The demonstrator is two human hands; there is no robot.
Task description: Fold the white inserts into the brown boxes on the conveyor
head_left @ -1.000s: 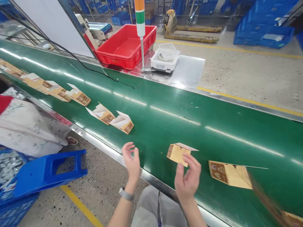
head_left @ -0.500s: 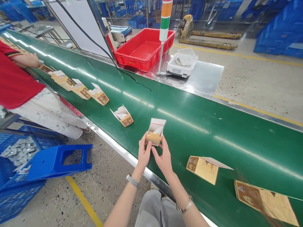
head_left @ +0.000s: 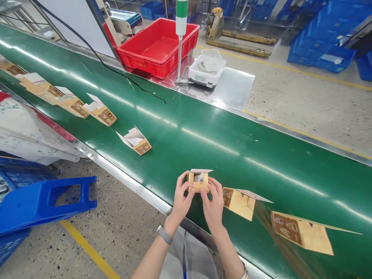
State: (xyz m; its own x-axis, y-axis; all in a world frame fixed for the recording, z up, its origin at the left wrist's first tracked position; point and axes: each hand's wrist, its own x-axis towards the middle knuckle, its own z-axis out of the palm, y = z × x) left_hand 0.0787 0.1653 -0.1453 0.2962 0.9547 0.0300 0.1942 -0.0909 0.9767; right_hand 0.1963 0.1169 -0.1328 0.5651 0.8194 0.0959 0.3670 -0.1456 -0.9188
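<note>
Between my two hands is a small tan cardboard box [head_left: 199, 185], its white-lined lid flap tipped back at the far side and something pale inside. My left hand [head_left: 183, 195] grips the left side, with the thumb at the near face. On the opposite side my right hand [head_left: 213, 201] holds it the same way. Just right of my right hand lies an open carton [head_left: 240, 203] with a brown printed panel, and beyond it a larger-looking carton [head_left: 302, 232]. To the left, another open box [head_left: 135, 141] stands on the green conveyor belt [head_left: 174, 155].
Several open boxes [head_left: 100, 110] line the belt at the left. Across the belt are a red tub [head_left: 157, 46], a white scale [head_left: 206, 69] and a signal-light pole [head_left: 180, 50]. A blue plastic stool [head_left: 49, 203] stands at lower left, near a person's pale clothing [head_left: 31, 131].
The held box has come nearer to me and its lid flap is tilted lower. My view has shifted rightward, so the person in red has mostly left the picture.
</note>
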